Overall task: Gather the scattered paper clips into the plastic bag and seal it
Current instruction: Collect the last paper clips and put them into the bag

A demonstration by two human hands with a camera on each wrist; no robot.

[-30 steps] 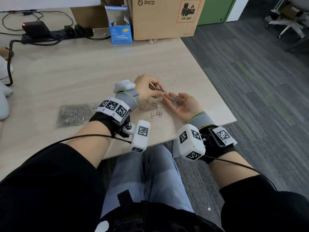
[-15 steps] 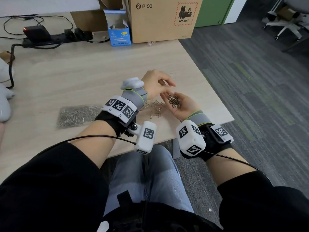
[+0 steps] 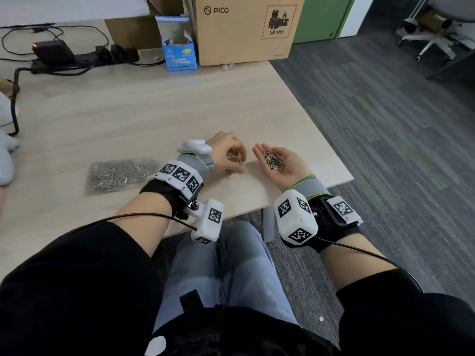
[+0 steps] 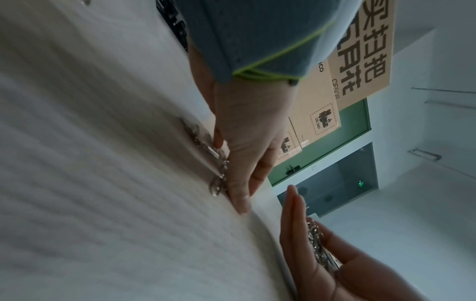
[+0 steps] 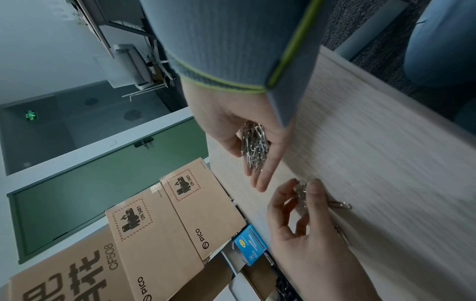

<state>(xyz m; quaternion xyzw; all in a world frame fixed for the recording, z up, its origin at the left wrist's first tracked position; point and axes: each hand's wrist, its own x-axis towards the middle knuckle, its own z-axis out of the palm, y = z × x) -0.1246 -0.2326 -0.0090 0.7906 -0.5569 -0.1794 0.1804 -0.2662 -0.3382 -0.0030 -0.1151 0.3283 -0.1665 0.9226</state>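
Observation:
Palm up near the table's front right corner, my right hand (image 3: pixel 293 170) carries a heap of silver paper clips (image 3: pixel 273 159) on fairly straight fingers; the right wrist view shows the same heap of clips (image 5: pixel 253 146) on the right hand (image 5: pixel 231 122). Just left of it, my left hand (image 3: pixel 226 152) is down on the table, fingers curled and pinching a small bunch of clips (image 5: pixel 300 193). One loose clip (image 3: pixel 228 173) lies by the left wrist. The clear plastic bag (image 3: pixel 120 173), holding many clips, lies flat to the left of my left arm.
A PICO cardboard box (image 3: pixel 244 29) and a small blue box (image 3: pixel 178 52) stand at the table's far edge. A power strip with cables (image 3: pixel 77 57) lies at the back left. The table's right edge (image 3: pixel 321 140) runs close to my right hand. White soft objects (image 3: pixel 5 155) sit at the far left.
My left hand has left the right palm and come down onto the clips on the table. The hands are now apart, and fewer clips lie loose between them.

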